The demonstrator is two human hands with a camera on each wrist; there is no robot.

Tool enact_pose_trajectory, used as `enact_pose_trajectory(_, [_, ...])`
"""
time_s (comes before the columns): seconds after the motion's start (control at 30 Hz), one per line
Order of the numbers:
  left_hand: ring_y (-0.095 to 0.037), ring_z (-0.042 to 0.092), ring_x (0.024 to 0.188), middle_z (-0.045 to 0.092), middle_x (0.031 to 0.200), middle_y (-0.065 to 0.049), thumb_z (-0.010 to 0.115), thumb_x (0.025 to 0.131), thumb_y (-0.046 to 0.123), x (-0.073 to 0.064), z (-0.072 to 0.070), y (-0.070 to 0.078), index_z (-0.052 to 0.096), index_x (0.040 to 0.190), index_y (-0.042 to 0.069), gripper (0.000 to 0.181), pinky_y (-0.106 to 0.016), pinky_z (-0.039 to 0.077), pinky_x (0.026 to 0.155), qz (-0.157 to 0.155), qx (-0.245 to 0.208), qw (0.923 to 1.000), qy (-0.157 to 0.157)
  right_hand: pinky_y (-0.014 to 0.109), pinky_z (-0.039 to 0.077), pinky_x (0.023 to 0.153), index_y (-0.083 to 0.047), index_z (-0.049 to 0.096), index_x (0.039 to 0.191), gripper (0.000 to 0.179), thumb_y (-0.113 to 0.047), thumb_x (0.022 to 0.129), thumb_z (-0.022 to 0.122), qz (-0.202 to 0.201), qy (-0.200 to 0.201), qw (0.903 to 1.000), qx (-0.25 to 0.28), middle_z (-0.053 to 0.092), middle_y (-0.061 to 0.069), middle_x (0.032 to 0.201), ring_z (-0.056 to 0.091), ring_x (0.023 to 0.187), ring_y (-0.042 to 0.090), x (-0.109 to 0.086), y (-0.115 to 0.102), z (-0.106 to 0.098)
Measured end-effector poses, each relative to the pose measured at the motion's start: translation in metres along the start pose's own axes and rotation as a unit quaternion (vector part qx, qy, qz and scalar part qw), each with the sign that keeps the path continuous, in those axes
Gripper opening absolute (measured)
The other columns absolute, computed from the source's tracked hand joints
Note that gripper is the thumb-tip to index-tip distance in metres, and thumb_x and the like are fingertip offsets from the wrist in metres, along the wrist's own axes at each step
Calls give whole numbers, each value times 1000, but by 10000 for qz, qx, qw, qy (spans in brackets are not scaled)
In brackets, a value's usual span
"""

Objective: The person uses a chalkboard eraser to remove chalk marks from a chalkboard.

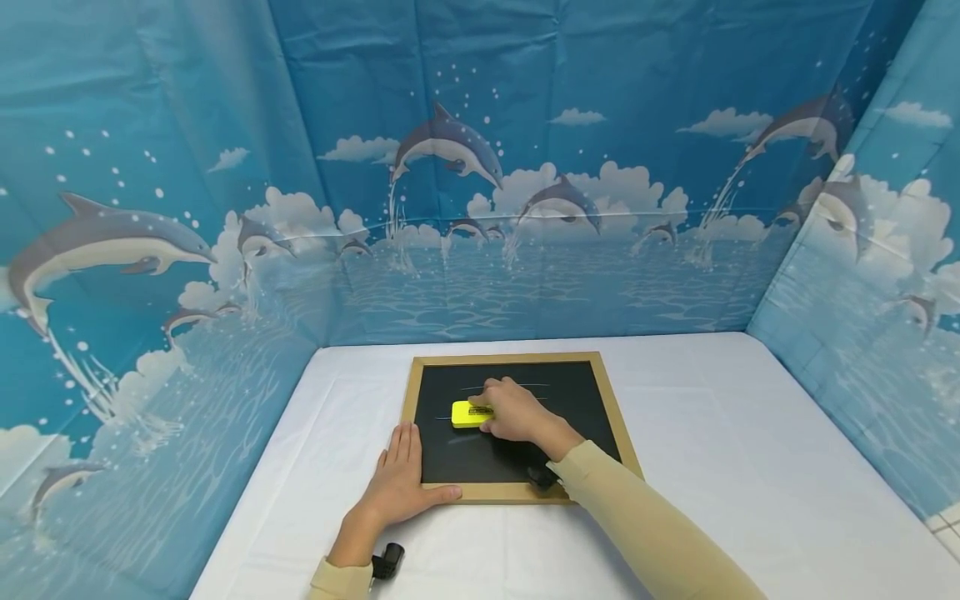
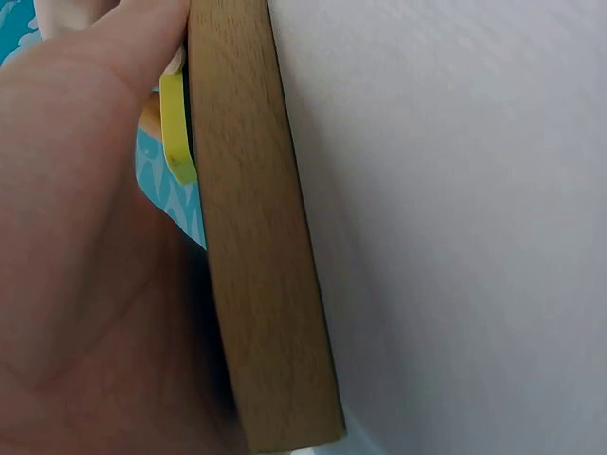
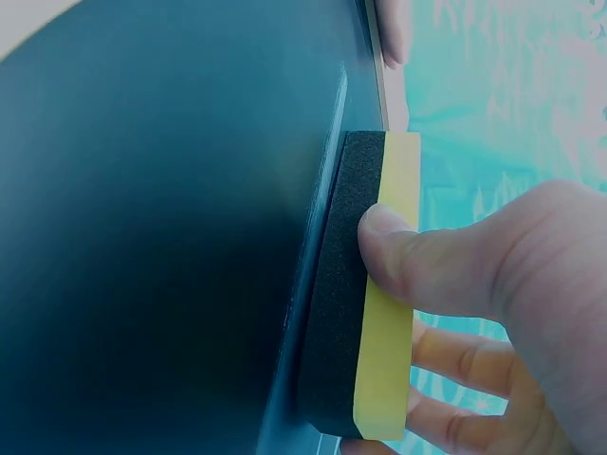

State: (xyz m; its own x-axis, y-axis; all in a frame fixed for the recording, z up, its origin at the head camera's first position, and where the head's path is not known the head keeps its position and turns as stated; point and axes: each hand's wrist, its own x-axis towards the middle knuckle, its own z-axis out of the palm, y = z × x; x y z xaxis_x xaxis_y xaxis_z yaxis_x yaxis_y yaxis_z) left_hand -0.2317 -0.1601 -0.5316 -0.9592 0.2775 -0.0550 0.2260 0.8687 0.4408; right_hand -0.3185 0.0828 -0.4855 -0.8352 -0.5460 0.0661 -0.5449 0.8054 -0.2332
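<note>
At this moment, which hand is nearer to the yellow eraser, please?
The right: the right hand grips the yellow eraser on the blackboard. The left hand is apart from the eraser, resting at the blackboard's near left corner.

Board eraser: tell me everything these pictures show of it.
The board eraser is a block with rounded corners: bright yellow back, dark foam-like pad. Dark printing, too small to read, marks the top. It lies pad-down on the blackboard, near the middle, long side running roughly across. The right hand's grip holds it and hides its right end, with the thumb on the near side, over both pad and yellow back.
</note>
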Motion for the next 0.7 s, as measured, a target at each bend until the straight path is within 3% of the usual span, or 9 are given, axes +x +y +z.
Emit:
enact_pose_trajectory(0.5, [-38,-2,153,1,166,-23,63,74,84,-4,1,3,6,159,-5,136,-62,12,117,-65,-3,9999,-78,39,50,84,-18,63,140,55,-26,88,81,-1,-113,9999,12,62,3,117,51,95,20,8,-10,4])
enact_pose_trajectory(0.7, [-38,-2,153,1,166,-24,65,74,81,-1,1,1,6,159,-6,135,-63,12,117,50,-90,9999,21,38,50,82,-17,63,140,56,-28,88,81,-115,-79,9999,-68,62,4,116,52,92,20,15,-14,4])
